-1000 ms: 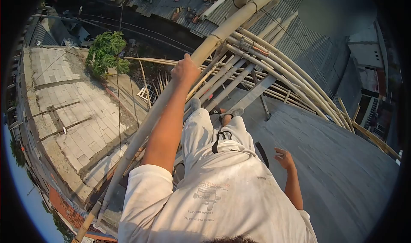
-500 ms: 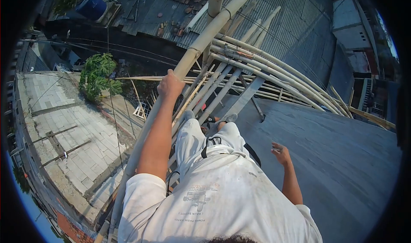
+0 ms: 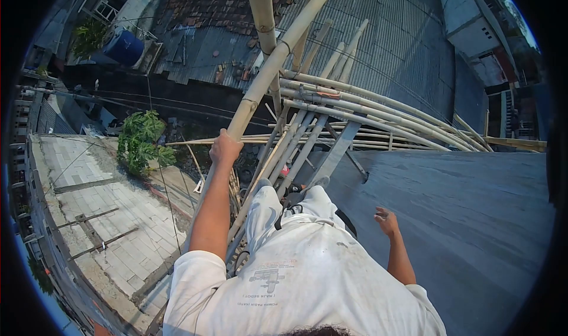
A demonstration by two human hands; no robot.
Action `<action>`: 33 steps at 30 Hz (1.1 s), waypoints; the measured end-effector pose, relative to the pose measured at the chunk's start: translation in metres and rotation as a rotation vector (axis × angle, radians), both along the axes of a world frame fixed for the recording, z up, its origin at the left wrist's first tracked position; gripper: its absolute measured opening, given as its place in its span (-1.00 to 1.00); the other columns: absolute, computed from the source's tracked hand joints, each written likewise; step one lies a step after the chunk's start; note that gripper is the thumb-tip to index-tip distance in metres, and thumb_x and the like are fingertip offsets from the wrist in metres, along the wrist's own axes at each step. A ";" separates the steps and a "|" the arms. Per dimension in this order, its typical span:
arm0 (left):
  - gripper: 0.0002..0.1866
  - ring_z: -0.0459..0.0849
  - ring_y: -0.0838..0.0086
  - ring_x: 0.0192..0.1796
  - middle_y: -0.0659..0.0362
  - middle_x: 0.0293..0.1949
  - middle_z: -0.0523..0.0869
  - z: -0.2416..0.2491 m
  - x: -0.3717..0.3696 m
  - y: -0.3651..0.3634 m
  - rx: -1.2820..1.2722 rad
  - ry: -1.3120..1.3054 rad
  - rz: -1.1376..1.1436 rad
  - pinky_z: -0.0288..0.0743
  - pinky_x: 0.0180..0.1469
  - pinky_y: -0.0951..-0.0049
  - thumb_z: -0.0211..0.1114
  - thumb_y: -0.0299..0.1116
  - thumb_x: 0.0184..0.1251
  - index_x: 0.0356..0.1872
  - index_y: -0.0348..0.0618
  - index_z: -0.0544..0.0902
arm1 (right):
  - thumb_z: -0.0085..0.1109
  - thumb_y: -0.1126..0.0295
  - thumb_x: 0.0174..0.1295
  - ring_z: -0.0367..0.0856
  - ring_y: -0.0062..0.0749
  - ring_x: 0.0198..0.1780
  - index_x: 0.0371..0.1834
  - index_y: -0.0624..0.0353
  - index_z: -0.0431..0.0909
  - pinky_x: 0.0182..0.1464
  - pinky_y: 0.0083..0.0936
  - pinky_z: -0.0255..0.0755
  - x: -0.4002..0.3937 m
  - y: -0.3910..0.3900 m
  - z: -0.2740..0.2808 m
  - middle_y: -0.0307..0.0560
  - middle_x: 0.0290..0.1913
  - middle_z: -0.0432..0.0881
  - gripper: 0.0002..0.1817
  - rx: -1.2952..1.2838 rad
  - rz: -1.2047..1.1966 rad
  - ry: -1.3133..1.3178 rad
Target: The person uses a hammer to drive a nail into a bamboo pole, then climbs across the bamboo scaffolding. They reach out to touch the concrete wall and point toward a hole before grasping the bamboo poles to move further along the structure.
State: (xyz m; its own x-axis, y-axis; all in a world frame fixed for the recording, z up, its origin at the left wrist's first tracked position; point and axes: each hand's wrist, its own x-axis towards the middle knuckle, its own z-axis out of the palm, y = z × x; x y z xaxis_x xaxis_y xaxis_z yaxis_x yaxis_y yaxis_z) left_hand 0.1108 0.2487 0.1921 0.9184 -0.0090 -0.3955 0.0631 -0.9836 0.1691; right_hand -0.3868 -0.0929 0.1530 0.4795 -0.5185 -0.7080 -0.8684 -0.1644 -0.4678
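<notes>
My left hand [image 3: 226, 148] is wrapped round a thick bamboo pole [image 3: 251, 102] that slants up from the lower left to the top of the view. My right hand [image 3: 386, 219] hangs in the air over the grey wall surface [image 3: 449, 211], fingers loosely bent and apart, with nothing seen in it. Below me, my feet [image 3: 318, 182] are on narrow bamboo poles and planks [image 3: 294, 143]. An upright bamboo post [image 3: 263, 16] crosses the slanting pole ahead of my left hand.
Several long bamboo poles [image 3: 378, 112] stretch to the right beside a metal brace [image 3: 350, 158]. Far below lie a corrugated roof [image 3: 378, 52], a tree [image 3: 141, 137], a block-paved rooftop [image 3: 118, 217] and a blue tank [image 3: 124, 47]. Thin wires [image 3: 168, 188] hang at left.
My view has tilted and shifted, so the roof and poles sit differently in it. The left hand keeps its hold on the bamboo pole; the right hand stays raised at my side.
</notes>
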 end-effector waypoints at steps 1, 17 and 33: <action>-0.50 0.71 0.05 0.04 -0.06 -0.07 0.73 0.001 0.000 -0.001 0.001 0.005 0.002 0.57 0.10 0.05 0.45 -0.17 0.03 0.00 -0.09 0.52 | 0.25 0.37 0.22 0.67 -0.10 0.12 0.26 0.18 0.52 0.15 -0.37 0.52 -0.002 -0.001 -0.003 0.19 0.09 0.67 -0.50 -0.002 0.003 -0.008; -0.60 0.74 0.03 -0.06 -0.07 -0.22 0.74 -0.023 -0.003 0.010 -0.210 -0.106 0.003 0.60 0.00 0.04 0.34 -0.30 0.05 -0.06 -0.17 0.52 | 0.19 0.43 0.15 0.67 -0.43 -0.31 0.25 0.36 0.47 -0.34 -0.55 0.52 0.017 -0.018 -0.024 -0.01 -0.24 0.72 -0.46 0.072 0.065 -0.141; 0.01 0.43 0.05 0.31 -0.01 0.19 0.53 0.019 -0.124 0.181 -0.142 0.013 0.126 0.25 0.29 -0.11 0.63 0.05 -0.27 0.33 0.00 0.39 | 0.43 0.19 0.14 0.40 0.13 0.34 0.39 0.26 0.33 0.34 -0.07 0.30 0.424 -0.009 0.051 0.24 0.31 0.46 -0.22 -0.542 1.046 -0.555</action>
State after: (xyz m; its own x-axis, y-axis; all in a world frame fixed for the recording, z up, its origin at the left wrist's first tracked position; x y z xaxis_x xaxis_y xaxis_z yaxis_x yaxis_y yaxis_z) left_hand -0.0136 0.4300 0.2110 0.9108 0.0492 -0.4099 0.1871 -0.9342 0.3037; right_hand 0.0376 -0.1017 0.2042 0.9870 0.1210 -0.1057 0.0721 -0.9214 -0.3818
